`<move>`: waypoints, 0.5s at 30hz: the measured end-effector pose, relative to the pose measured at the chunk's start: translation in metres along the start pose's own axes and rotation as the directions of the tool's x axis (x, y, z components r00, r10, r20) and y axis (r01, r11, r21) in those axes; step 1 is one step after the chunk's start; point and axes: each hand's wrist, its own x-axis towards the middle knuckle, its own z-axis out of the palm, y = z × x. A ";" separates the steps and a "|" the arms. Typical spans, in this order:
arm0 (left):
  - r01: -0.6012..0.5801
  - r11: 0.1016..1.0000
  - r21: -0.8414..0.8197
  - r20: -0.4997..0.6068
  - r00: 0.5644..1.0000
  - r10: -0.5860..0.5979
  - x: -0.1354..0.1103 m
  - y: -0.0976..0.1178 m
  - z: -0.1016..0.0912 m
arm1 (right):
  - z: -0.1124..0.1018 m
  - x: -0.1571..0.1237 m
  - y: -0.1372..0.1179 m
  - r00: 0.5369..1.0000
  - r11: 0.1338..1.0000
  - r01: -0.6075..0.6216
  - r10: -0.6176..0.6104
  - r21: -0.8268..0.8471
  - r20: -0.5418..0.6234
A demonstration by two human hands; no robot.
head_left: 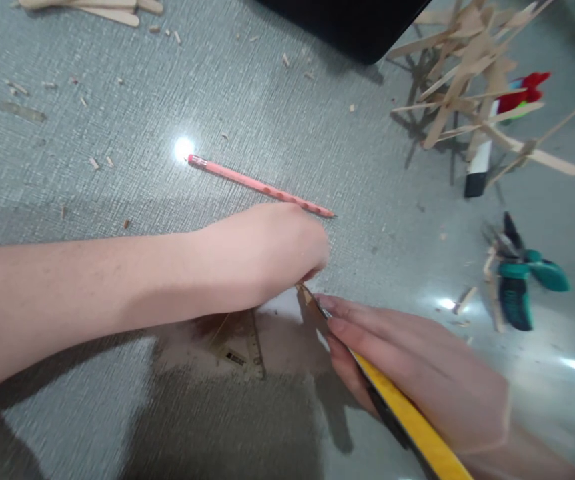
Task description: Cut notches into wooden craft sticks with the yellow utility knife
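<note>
My left hand [267, 250] reaches in from the left, fingers curled down and pressing on a small wooden stick piece [303, 292] at its fingertips. My right hand [417, 373] comes from the lower right, closed around a yellow and black utility knife [407, 420] whose blade tip meets the stick. A clear set-square ruler [240, 343] lies under my left wrist. A pink pencil [260, 187] rests just beyond my left hand.
Green-handled pliers [517, 280] lie to the right. A structure of wooden craft sticks [472, 80] stands at the upper right beside a red and white tool [497, 127]. Spare sticks [102, 8] lie at the top left, a black object [347, 27] at the top. Wood chips scatter over the grey table.
</note>
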 end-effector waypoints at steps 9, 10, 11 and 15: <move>-0.014 0.999 0.040 0.009 1.000 0.014 0.002 0.001 0.004 | 0.001 0.003 -0.006 0.999 0.999 0.033 -0.034 -0.019 -0.015; -0.022 0.999 0.040 -0.010 1.000 0.022 0.001 0.001 0.005 | 0.000 0.004 -0.006 0.999 0.999 0.047 -0.047 -0.018 -0.001; -0.032 0.998 0.044 -0.037 0.999 0.034 0.001 0.000 0.005 | -0.001 0.004 -0.005 0.998 0.998 0.062 -0.062 -0.016 0.014; -0.062 0.996 0.065 -0.112 0.991 0.069 -0.001 -0.001 0.008 | -0.001 0.005 -0.003 0.995 0.996 0.090 -0.090 0.001 0.038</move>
